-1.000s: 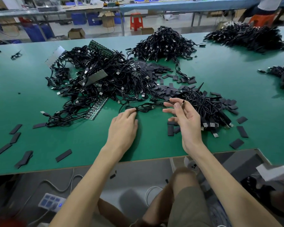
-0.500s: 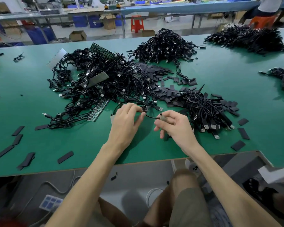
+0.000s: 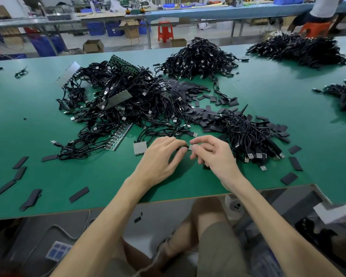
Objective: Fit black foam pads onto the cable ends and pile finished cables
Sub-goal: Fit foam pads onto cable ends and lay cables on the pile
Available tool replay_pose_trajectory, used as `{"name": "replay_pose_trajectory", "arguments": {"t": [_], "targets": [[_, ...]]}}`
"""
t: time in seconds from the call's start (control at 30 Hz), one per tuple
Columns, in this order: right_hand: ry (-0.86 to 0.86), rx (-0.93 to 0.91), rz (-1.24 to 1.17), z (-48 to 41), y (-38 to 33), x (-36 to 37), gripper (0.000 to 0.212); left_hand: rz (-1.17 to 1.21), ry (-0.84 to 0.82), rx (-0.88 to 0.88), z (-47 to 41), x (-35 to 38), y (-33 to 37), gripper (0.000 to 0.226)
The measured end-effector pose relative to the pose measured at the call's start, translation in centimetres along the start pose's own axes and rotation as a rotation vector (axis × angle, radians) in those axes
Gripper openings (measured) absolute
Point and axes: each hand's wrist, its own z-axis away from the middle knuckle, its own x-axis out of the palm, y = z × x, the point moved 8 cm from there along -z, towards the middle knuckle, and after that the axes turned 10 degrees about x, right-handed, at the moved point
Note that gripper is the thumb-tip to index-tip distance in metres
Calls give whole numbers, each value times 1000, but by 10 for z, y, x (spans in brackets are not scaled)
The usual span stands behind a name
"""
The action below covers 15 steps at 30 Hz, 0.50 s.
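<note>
Compared with the earlier frame, the hands have moved together, and their fingertips almost meet above the green table [image 3: 38,120]. The left hand [image 3: 160,158] and right hand [image 3: 215,156], palms down with fingers curled, pinch one cable end [image 3: 189,147] between them. Its long axis lies left-right, with the metal tip toward the right hand.

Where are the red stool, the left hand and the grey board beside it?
Red stool [image 3: 165,29], head view, just below its seat.
Left hand [image 3: 160,156], head view, back of the hand.
Grey board [image 3: 139,148], head view, its flat top.
</note>
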Motion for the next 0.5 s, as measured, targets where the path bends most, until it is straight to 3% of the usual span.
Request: {"name": "replay_pose_trajectory", "arguments": {"t": [0.17, 0.4, 0.5], "targets": [[-46, 11, 117, 1, -1, 8, 8, -38, -41, 21, -1, 2, 0, 34], [-18, -16, 151, 5, -5, 8, 17, -70, -62, 48, 2, 2, 1, 13], [106, -73, 213, 6, -10, 1, 19, -102, -22, 11, 2, 0, -2, 14]]}}
